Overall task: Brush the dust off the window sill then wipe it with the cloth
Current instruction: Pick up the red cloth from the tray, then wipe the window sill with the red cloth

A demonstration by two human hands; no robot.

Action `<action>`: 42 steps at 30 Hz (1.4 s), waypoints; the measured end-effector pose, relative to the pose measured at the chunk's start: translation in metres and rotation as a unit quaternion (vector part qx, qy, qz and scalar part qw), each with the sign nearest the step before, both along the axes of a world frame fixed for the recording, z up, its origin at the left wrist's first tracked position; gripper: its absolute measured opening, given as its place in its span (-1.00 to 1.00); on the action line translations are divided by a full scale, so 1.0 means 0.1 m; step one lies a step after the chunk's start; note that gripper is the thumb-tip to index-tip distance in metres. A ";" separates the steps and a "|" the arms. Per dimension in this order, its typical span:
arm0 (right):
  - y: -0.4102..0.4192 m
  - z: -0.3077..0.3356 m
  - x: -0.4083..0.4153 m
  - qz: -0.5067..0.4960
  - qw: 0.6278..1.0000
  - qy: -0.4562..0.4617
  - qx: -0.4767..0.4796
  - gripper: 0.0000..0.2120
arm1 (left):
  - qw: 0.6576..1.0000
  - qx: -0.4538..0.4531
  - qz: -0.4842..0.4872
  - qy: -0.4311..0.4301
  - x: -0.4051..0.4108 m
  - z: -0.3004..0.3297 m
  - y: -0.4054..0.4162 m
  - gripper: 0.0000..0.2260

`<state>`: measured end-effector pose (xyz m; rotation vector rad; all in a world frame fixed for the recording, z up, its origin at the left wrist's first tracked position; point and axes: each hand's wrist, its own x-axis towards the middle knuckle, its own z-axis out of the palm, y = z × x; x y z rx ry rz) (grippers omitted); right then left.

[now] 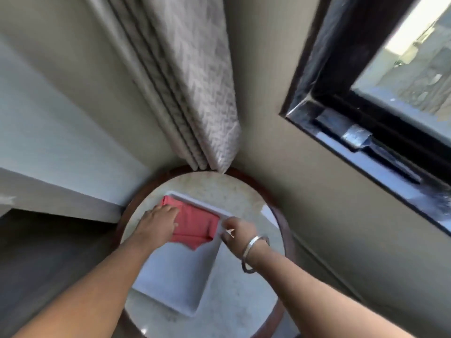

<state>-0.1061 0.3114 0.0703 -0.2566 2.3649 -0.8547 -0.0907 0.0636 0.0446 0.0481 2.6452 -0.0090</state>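
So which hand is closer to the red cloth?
Left. The left hand lies flat on the red cloth, on its left part. The right hand is just beside the cloth's right edge.

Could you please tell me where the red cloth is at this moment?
In the head view the red cloth lies folded at the far end of the white tray on the round table, under the left hand and just left of the right hand.
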 end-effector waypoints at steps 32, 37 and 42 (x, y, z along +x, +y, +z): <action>1.91 0.97 0.30 -0.447 0.795 -0.143 -0.384 -0.68 | 0.728 0.631 0.256 -0.077 -0.70 0.92 1.67 -0.94; 2.68 1.51 0.64 -0.535 0.740 -0.073 -0.400 -0.85 | 0.670 0.682 0.238 -0.169 -0.75 1.35 2.87 -0.85; 3.27 1.77 0.89 -0.589 0.748 0.054 -0.301 -0.80 | 0.722 0.655 0.114 -0.193 -0.78 1.70 3.70 -0.62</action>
